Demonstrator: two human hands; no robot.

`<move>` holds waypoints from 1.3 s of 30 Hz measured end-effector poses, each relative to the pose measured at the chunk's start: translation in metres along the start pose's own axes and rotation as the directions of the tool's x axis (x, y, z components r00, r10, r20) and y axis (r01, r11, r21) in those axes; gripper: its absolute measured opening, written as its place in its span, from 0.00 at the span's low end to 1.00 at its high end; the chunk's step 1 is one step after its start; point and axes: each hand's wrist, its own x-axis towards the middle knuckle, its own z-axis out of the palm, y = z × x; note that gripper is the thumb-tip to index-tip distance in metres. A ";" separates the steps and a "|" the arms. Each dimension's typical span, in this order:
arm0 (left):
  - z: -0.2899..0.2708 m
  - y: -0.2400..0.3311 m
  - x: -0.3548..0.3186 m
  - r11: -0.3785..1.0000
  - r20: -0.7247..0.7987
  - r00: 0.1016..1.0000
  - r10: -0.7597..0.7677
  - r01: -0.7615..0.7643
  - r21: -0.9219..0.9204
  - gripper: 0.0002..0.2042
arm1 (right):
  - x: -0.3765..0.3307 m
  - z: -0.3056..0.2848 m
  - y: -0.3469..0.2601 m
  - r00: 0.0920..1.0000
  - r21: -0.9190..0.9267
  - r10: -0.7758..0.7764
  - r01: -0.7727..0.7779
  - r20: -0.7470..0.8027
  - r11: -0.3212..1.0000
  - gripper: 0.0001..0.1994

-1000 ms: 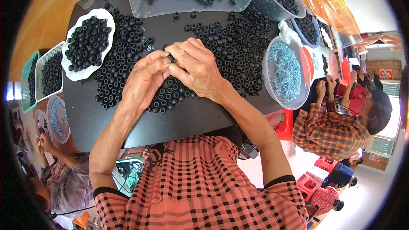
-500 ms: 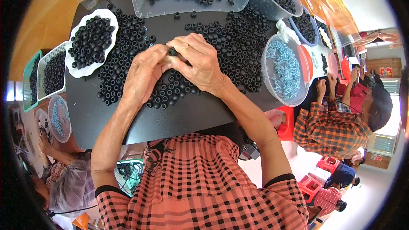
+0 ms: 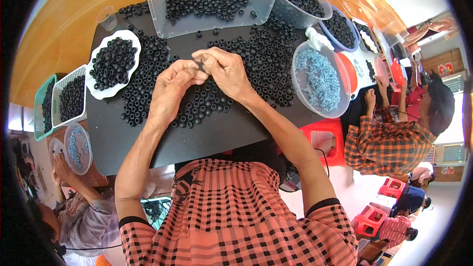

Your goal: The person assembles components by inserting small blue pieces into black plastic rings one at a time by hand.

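Observation:
Above the dark table [image 3: 170, 150], my two hands meet fingertip to fingertip. In the pinched fingers of my right hand [image 3: 227, 73] is a small black round piece [image 3: 200, 65], mostly hidden. My left hand [image 3: 171, 87] is closed too, thumb against fingers, touching the right fingertips; what it grips there cannot be made out. Beneath and around both hands spread many loose black round pieces with holes [image 3: 266, 61], like large beads. To the left a white scalloped plate [image 3: 136, 49] holds a heap of the same pieces.
A clear bin [image 3: 162, 15] of black pieces stands at the back, beside a round tub [image 3: 322, 16]. On the right, a clear bowl [image 3: 301, 99] holds light blue bits, possibly springs. Baskets [image 3: 80, 88] stand left. Other people work on both sides; a red stool [image 3: 335, 140] is at right.
My fingertips have closed further around the black piece, covering the hole that showed before. The right hand has turned slightly, and the whole view has shifted a little.

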 end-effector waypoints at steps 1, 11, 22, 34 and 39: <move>-0.001 0.002 -0.001 0.994 -0.035 0.999 0.022 -0.019 0.108 0.07 | 0.001 -0.002 -0.001 1.000 0.002 -0.005 0.005 0.006 1.000 0.10; 0.002 0.003 -0.002 0.925 -0.122 0.988 0.100 -0.047 0.377 0.04 | -0.003 -0.002 0.001 0.979 0.212 0.159 -0.184 0.129 0.960 0.10; 0.000 -0.007 0.002 0.927 -0.099 0.991 0.085 -0.043 0.372 0.07 | -0.007 0.003 0.001 0.993 0.166 0.102 -0.111 0.061 0.980 0.10; -0.001 0.006 -0.002 0.993 -0.120 0.986 -0.117 0.114 -0.030 0.08 | -0.003 -0.001 -0.016 0.988 -0.125 -0.098 0.112 0.116 0.986 0.19; -0.009 0.001 -0.003 0.984 -0.051 0.988 -0.147 0.140 -0.113 0.08 | 0.000 -0.002 -0.013 0.945 -0.259 -0.305 0.327 0.123 0.909 0.18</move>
